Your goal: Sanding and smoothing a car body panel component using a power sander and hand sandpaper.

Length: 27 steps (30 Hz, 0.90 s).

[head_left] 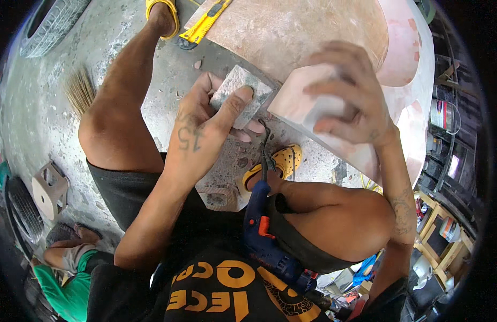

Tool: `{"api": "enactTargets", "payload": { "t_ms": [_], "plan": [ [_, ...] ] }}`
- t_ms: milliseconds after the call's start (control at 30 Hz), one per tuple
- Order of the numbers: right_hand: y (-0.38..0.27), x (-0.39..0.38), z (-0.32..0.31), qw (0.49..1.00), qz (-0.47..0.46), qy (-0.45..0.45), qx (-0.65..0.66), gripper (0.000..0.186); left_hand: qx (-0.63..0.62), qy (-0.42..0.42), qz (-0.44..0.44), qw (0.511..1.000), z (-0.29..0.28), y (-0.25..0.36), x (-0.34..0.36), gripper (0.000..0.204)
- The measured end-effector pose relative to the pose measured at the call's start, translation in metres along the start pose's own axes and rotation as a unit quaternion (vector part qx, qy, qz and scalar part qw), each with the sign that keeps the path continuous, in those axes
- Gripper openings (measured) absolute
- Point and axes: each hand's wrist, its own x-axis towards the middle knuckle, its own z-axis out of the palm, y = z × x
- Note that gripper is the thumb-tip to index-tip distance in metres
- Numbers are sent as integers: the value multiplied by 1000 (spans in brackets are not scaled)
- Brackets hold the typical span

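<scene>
My left hand (205,110) grips a dusty, speckled grey-white block (240,78), with the thumb lying across its face. To its right, my right hand (353,88) hovers at or over a pinkish-white panel piece (294,96). Motion smears its fingers, which look bent and spread. A pale grey blurred patch shows beneath that palm; I cannot tell whether it is held or part of the panel. Across my lap lies a blue power drill (256,231) with a red trigger, its black cord (266,142) running up between the hands.
A yellow utility knife (205,22) rests by the edge of a large brown-pink panel (307,27). Left on the concrete floor are a broom head (79,91), a stool (50,190) and tyres (24,206). Another person in green (66,287) is at lower left. Wooden framing (441,236) stands right.
</scene>
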Motion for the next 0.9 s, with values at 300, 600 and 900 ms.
{"api": "enactTargets", "payload": {
  "t_ms": [300,600,900],
  "plan": [
    [-42,-8,5,991,-76,-77,78,29,-13,-14,22,1000,-17,-6,12,27],
    [-20,-14,2,987,158,-38,11,110,7,-75,52,996,2,-15,9,30],
    [-21,-10,9,989,137,-44,-12,112,1,-67,38,997,28,-16,20,25]
  ]
}}
